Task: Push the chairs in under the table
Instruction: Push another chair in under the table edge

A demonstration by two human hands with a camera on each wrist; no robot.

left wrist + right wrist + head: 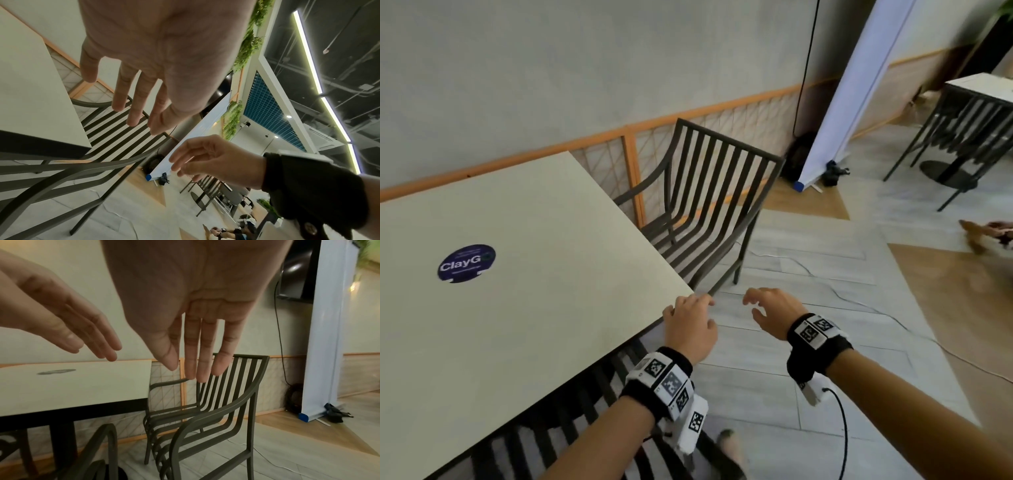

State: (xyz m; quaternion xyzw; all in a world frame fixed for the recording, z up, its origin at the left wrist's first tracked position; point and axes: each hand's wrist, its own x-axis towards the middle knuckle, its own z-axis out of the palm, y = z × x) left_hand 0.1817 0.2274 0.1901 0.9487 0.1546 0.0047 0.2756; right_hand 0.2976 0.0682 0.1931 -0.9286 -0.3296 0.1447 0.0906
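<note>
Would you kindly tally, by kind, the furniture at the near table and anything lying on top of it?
Chairs: 2 (far chair, near chair)
Table: 1 (table)
Sticker: 1 (sticker)
Total: 4

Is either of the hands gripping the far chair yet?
No. In the head view both the left hand and right hand hover open near the table corner, short of the chair.

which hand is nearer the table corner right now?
Left. The left hand hovers right at the near corner of the table; contact is unclear. The right hand is out over the floor, off to the corner's right, holding nothing.
</note>
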